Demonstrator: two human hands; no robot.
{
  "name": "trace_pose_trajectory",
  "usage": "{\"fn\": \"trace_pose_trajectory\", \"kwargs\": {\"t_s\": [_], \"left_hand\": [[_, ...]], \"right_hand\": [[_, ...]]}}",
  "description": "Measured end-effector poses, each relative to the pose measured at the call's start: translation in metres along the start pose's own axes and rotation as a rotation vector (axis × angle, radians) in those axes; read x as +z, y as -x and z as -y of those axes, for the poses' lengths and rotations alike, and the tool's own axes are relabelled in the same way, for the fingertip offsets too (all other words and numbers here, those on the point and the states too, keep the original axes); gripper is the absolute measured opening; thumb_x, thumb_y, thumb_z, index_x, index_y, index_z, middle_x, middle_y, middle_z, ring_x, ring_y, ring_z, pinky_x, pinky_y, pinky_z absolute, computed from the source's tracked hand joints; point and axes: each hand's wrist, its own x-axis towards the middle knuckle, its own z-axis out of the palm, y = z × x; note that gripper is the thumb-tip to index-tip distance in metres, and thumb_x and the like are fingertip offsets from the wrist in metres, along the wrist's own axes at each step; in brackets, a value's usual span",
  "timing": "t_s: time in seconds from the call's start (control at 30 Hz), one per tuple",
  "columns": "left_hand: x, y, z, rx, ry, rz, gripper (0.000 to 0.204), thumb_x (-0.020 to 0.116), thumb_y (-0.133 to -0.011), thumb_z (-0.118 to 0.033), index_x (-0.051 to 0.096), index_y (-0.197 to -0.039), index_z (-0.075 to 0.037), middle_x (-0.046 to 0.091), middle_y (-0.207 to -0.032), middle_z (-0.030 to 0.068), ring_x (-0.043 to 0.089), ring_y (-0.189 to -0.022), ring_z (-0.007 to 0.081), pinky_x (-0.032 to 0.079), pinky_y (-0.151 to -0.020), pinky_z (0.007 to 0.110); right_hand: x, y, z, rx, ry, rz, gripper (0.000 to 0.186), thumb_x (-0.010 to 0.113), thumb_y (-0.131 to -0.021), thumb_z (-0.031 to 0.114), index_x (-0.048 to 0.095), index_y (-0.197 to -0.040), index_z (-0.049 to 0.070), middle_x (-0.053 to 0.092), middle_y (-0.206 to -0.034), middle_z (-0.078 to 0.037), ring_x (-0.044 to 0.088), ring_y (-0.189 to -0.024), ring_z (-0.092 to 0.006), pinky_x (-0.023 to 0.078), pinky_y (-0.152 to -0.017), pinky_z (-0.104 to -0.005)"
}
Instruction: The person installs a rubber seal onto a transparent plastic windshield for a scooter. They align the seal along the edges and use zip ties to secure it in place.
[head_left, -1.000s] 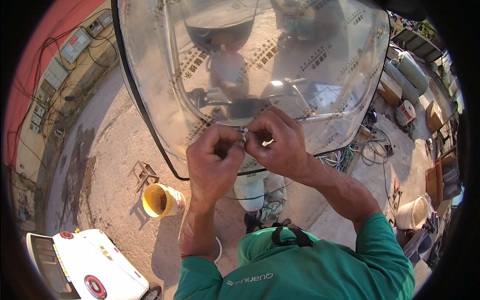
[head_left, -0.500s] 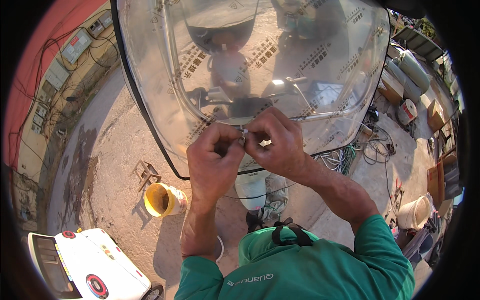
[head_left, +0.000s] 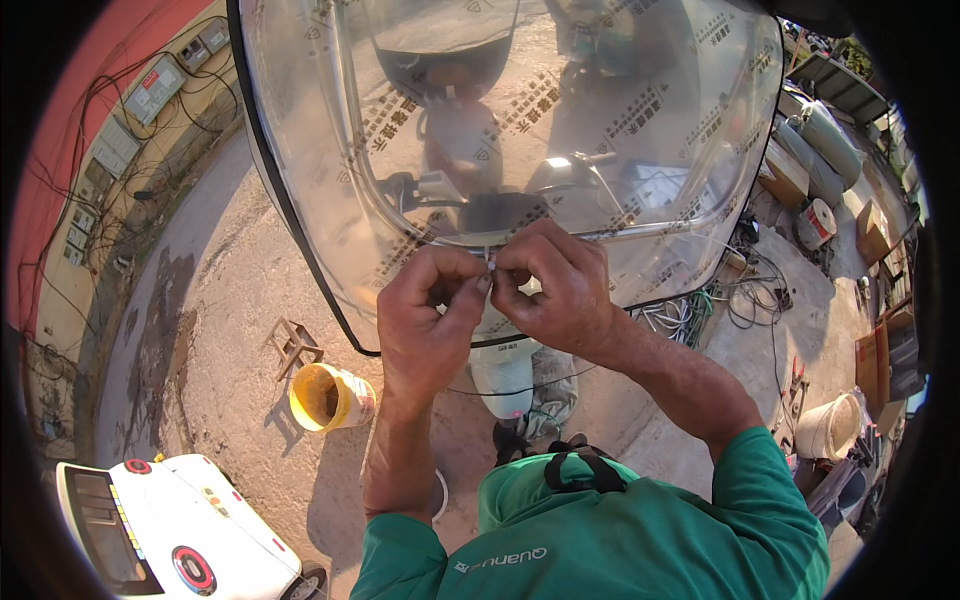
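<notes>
In front of me stands a large clear plastic windshield [head_left: 290, 190] with printed film and a black edge, on a scooter whose handlebar [head_left: 505, 212] shows through it. A pale tube [head_left: 660, 229] runs across its lower part. Just below that tube, thumb and fingers of my left hand [head_left: 425, 310] and my right hand [head_left: 560, 285] meet in a pinch. Between the fingertips is a small thin whitish strip [head_left: 490, 264], its upper end reaching toward the tube. Fingers partly cover it, so its exact kind is unclear.
Left of my arms are a yellow bucket [head_left: 325, 398] and a small wooden stool [head_left: 293, 345]. A white vehicle [head_left: 205, 520] fills the lower left corner. On the right lie coiled cables [head_left: 755, 290], a white bucket [head_left: 830, 425], pliers-like tools [head_left: 796, 385] and cardboard boxes [head_left: 875, 232].
Both hands have shifted very slightly to the right, still pinched together at the same spot. A little more of the whitish strip shows above the fingertips.
</notes>
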Motion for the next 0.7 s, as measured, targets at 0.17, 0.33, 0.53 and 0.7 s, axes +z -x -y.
{"fn": "trace_pose_trajectory", "kwargs": {"t_s": [0.17, 0.33, 0.53, 0.7], "left_hand": [[0.000, -0.003, 0.004, 0.034, 0.037, 0.005, 0.014, 0.070, -0.093, 0.006, 0.067, -0.105, 0.001, 0.070, -0.087, 0.0011, 0.064, -0.074, 0.0043, 0.052, -0.066, 0.022], [0.005, -0.003, 0.004, 0.065, 0.042, 0.000, 0.018, 0.071, -0.091, 0.007, 0.066, -0.108, 0.001, 0.071, -0.088, 0.0020, 0.065, -0.074, 0.0056, 0.054, -0.067, 0.023], [0.003, 0.000, 0.013, 0.099, 0.001, -0.031, 0.023, 0.074, -0.088, 0.007, 0.066, -0.109, 0.000, 0.072, -0.089, 0.0038, 0.067, -0.076, 0.0067, 0.056, -0.069, 0.024], [0.017, 0.002, 0.011, 0.339, -0.241, -0.127, 0.026, 0.076, -0.083, 0.009, 0.067, -0.105, -0.001, 0.068, -0.088, 0.0060, 0.064, -0.071, 0.0099, 0.053, -0.062, 0.024]], "right_hand": [[-0.011, -0.003, -0.001, 0.005, -0.072, 0.110, 0.018, 0.077, -0.077, 0.003, 0.064, -0.088, 0.007, 0.063, -0.082, -0.006, 0.068, -0.063, -0.0218, 0.054, -0.053, -0.0340], [-0.034, -0.027, 0.018, 0.403, -0.302, 0.268, 0.012, 0.074, -0.084, 0.006, 0.067, -0.093, 0.002, 0.067, -0.082, -0.011, 0.070, -0.068, -0.0226, 0.056, -0.061, -0.0340], [-0.041, -0.041, 0.015, 0.513, -0.383, 0.432, 0.011, 0.075, -0.091, 0.007, 0.069, -0.094, -0.001, 0.067, -0.081, -0.004, 0.058, -0.070, -0.0058, 0.049, -0.061, -0.0258], [-0.037, -0.037, 0.014, 0.614, -0.478, 0.385, 0.009, 0.075, -0.090, 0.005, 0.068, -0.089, 0.001, 0.064, -0.079, 0.002, 0.054, -0.072, -0.0031, 0.046, -0.063, -0.0234]]}}
